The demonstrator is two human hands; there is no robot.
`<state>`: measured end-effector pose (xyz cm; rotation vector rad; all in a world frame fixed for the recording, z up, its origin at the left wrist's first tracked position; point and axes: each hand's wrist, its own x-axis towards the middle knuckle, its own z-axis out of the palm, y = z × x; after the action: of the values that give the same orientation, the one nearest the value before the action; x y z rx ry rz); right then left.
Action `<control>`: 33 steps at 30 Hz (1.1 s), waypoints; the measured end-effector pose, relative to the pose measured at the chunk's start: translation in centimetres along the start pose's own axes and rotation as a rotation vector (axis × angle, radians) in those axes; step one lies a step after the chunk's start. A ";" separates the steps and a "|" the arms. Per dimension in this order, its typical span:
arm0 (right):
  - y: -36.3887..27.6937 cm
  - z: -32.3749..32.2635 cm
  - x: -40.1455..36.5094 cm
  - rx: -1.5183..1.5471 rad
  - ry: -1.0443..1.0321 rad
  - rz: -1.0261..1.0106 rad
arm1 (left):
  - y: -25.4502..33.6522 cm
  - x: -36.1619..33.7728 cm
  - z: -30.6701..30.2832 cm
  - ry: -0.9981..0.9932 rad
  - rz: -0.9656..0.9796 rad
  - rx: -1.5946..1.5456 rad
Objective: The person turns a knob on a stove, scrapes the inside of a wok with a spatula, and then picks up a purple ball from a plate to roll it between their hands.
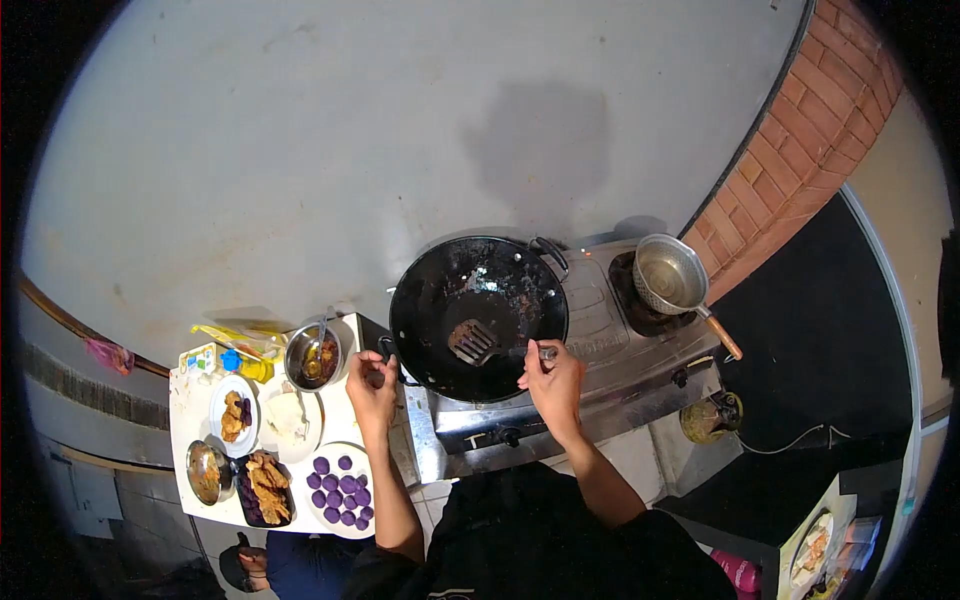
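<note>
A large black wok (pixel 430 290) sits on the left burner of the stove, its inside dark with a patch of shine. My left hand (pixel 372 395) is at the wok's left handle, fingers curled in against it; part of the grip is hidden. In my right hand (pixel 553 385) is the handle of a slotted spatula (pixel 474 342), pinched between thumb and fingers. The spatula's slotted head rests low inside the wok, pointing left.
On the stove's (pixel 590 400) right burner stands a saucepan (pixel 670 275) with a wooden handle. The white table (pixel 180 400) at left bears a plate of purple balls (pixel 340 490), a tray of fried pieces (pixel 265 487) and a metal bowl (pixel 312 357). Another person (pixel 245 568) is below the table.
</note>
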<state>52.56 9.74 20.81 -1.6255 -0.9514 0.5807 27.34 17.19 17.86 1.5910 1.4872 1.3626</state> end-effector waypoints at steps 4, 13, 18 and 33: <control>-0.1 0.0 0.0 -0.018 -0.001 -0.009 | -0.4 0.0 0.2 0.015 0.003 -0.037; -0.4 -0.2 -0.1 -0.065 0.008 -0.076 | -0.6 0.0 0.2 0.005 -0.020 -0.057; -0.4 -0.1 -0.2 -0.023 0.030 -0.103 | -0.2 0.0 0.1 -0.005 -0.022 -0.033; -0.9 0.8 0.1 -0.027 0.052 -0.091 | -0.3 0.4 -0.2 -0.058 -0.027 -0.074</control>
<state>51.74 10.39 21.43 -1.6045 -0.9930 0.4630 27.01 17.54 17.80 1.5452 1.4032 1.3299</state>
